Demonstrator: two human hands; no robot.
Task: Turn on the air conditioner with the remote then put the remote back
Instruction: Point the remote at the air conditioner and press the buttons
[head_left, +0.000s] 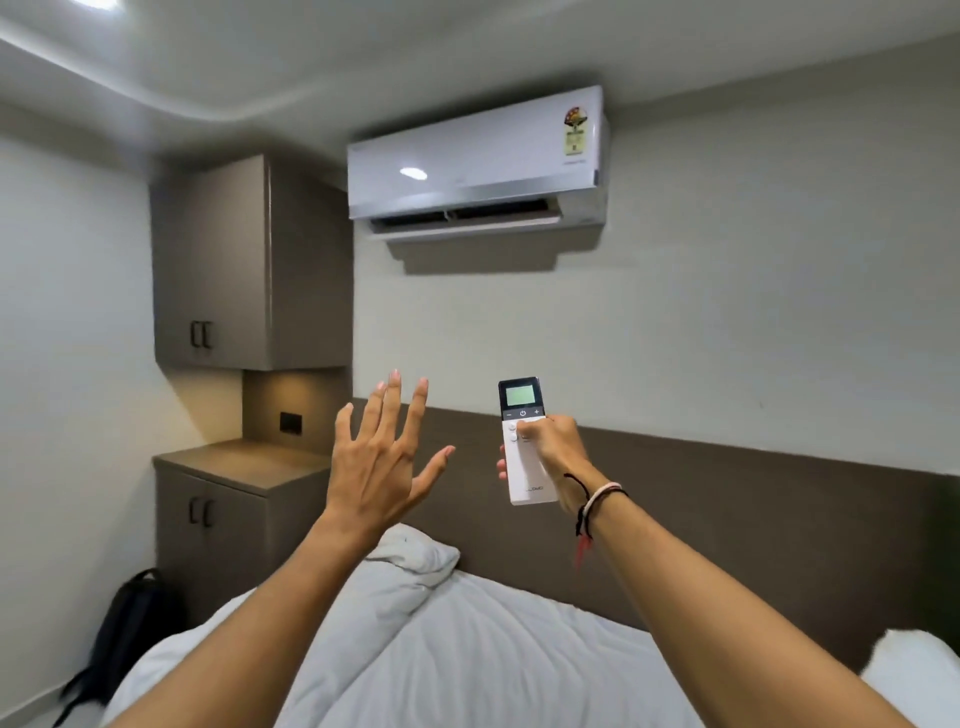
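Note:
A white air conditioner (475, 158) hangs high on the wall, and its bottom flap stands partly open. My right hand (553, 447) grips a white remote (522, 457) with a dark top and a greenish screen, held upright and aimed toward the unit. The thumb rests on the buttons just below the power key. My left hand (376, 462) is raised beside it, fingers spread, holding nothing. String bracelets circle my right wrist.
A bed with a white duvet (467, 649) lies below my arms against a brown headboard (753, 525). At left stand a low cabinet (223, 499) and an upper wall cabinet (234, 265). A black backpack (124, 629) leans on the floor.

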